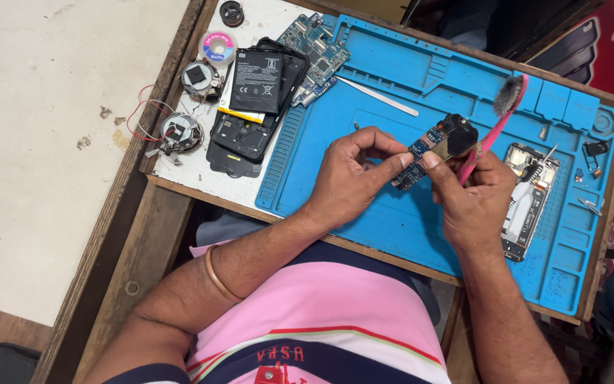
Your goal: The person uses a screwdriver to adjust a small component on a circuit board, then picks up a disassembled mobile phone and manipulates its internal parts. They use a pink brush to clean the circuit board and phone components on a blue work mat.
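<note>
Currently, over the blue mat [406,92]:
Left hand [353,174]: pinching the near end of a small circuit board [438,146].
Right hand [474,195]: gripping the board's other side and clamping a pink brush [495,124].
Board: hovering above the mat's middle.
Open phone [527,195]: lying near the mat's right edge.
Battery [256,82]: resting at the surface's far left corner.

So the desk [179,195] is a worn wooden one with a raised rim, and most of the top is covered by a big blue silicone work mat [399,78] with little trays moulded along the edges. On the mat: an opened phone body [527,192], a white pry stick [378,97], tweezers [590,206], a few small bits. Left of the mat on a white patch sit a stack of phone back covers [246,135] with a black battery [256,82] on top, two circuit boards [314,46], a tape roll [218,48] and two small round speakers [181,131] with red wires.
</note>
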